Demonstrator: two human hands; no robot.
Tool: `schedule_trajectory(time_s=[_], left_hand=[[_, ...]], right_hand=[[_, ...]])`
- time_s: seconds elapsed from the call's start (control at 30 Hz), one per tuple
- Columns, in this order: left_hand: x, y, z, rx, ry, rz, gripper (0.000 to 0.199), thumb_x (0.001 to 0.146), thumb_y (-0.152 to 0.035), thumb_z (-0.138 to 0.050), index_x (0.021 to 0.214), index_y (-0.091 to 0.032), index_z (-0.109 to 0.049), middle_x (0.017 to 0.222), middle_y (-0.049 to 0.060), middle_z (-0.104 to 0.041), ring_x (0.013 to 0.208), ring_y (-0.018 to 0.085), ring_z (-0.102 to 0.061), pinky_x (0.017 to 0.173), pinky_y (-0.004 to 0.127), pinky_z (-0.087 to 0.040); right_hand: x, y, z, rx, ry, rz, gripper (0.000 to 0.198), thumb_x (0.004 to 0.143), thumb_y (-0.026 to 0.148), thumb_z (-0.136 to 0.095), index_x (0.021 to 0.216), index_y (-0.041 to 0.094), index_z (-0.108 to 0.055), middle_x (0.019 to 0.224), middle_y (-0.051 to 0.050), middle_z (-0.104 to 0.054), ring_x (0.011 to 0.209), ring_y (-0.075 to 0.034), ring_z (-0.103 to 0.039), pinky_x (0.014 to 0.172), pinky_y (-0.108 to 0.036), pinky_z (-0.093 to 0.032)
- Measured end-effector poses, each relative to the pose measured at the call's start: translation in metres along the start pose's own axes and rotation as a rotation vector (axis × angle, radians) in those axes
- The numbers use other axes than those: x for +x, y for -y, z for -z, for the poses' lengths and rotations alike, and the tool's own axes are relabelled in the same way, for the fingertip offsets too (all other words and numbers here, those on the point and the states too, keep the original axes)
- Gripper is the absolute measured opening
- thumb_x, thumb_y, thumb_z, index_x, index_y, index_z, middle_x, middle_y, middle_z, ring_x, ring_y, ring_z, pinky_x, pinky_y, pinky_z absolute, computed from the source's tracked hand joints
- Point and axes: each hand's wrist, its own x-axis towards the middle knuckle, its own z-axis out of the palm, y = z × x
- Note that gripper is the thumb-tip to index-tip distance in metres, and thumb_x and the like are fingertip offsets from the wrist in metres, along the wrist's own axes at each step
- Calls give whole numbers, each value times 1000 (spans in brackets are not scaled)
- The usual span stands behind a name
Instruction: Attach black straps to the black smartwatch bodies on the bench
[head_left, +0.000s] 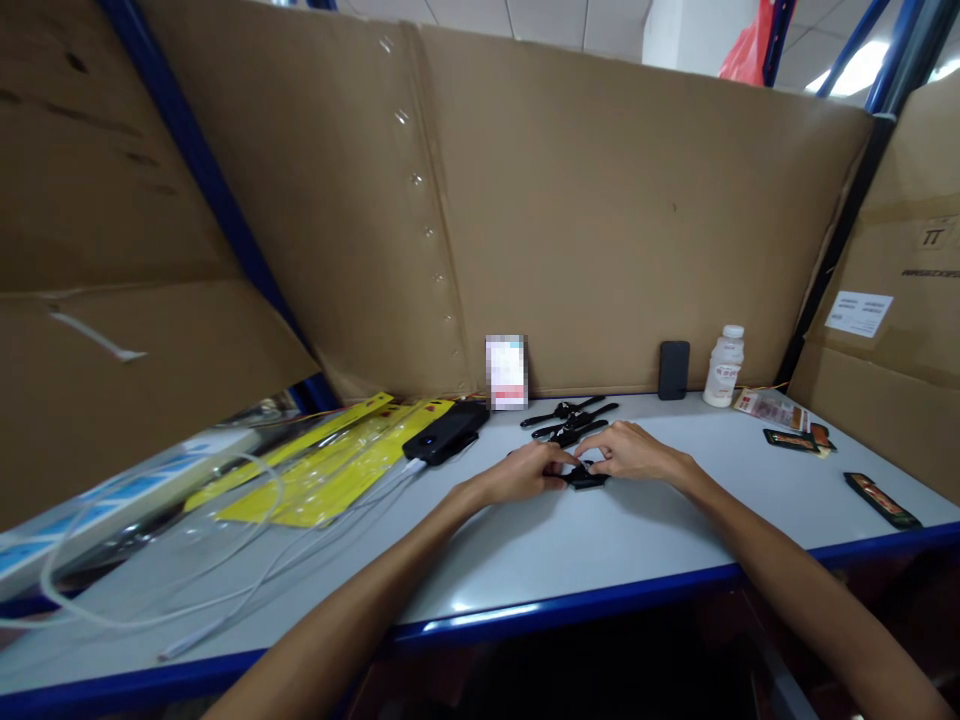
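On the white tabletop in front of me lies a black spokeshave point(585, 478), its flat body facing me and its ends partly covered by my fingers. My left hand point(531, 472) is closed on its left side. From the right, my right hand point(634, 453) reaches in with thumb and forefinger pinched at the middle of the tool; the small part under those fingertips is too hidden to name. Just behind my hands, several similar black spokeshaves point(570, 422) lie in a loose group with their handles overlapping.
At the left are yellow blister packs point(315, 470), a black power bank point(442, 432) and white cables point(277, 570). A blurred screen point(507, 373), a dark phone point(673, 370) and a white bottle point(724, 368) stand by the cardboard back wall. Small packets point(881, 500) lie at right.
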Motion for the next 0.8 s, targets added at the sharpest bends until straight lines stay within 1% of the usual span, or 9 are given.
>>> schedule_trajectory(time_s=[0.2,0.3,0.37,0.43,0.5,0.6,0.67,0.73,0.8], left_hand=[[1,0,-1,11,-15,-7,23,82,-20,-67,104,-17,-76,81,1,-64,73,17,-55,66,26,-37],[1,3,-2,-5,-25,-1,31,82,-20,-68,112,-18,-75,84,1,-65,74,17,-55,68,25,-38],[1,4,-2,-7,-24,-10,37,83,-20,-68,119,-20,-73,86,2,-65,77,17,-56,70,25,-40],[1,4,-2,0,-22,-26,40,83,-20,-67,122,-22,-73,87,1,-65,77,16,-56,70,24,-40],[2,3,-1,0,-17,-39,41,83,-19,-66,123,-23,-74,86,1,-64,75,16,-56,68,24,-39],[2,2,0,-6,-13,-41,35,84,-19,-65,117,-21,-76,83,1,-63,73,15,-55,66,24,-37],[2,1,1,-3,-17,-34,31,84,-20,-66,113,-20,-77,81,1,-63,71,15,-53,66,25,-37],[1,1,1,-2,-22,-36,31,84,-22,-66,112,-19,-77,82,1,-63,70,15,-52,66,25,-37],[0,1,2,-7,-23,-43,32,84,-23,-67,114,-20,-76,83,2,-64,70,15,-53,66,25,-37]], right_hand=[[2,-3,-1,53,44,4,37,82,15,-69,113,32,-80,67,5,-60,62,-11,-47,63,-23,-28],[3,-3,-2,-1,56,10,38,81,15,-69,114,32,-79,68,4,-62,63,-11,-49,63,-23,-28],[3,-3,-4,-48,48,2,34,82,19,-71,113,31,-79,70,3,-64,65,-12,-50,62,-23,-27],[3,-1,-6,-86,19,-16,23,83,23,-72,105,28,-79,71,2,-65,65,-13,-50,61,-24,-25],[3,0,-7,-102,-19,-35,11,86,26,-70,90,21,-79,67,1,-62,62,-12,-46,60,-25,-23],[5,1,-8,60,10,-29,27,91,30,-63,71,15,-75,58,2,-55,57,-10,-40,58,-25,-23],[7,1,-6,248,28,-13,37,94,37,-57,72,14,-76,54,4,-49,53,-9,-36,55,-25,-23],[9,0,-4,370,-24,-13,42,94,45,-55,76,14,-77,52,5,-42,52,-9,-32,53,-24,-21],[10,-2,-3,472,-83,-61,43,90,50,-57,78,13,-76,51,7,-38,51,-8,-31,52,-23,-21]])
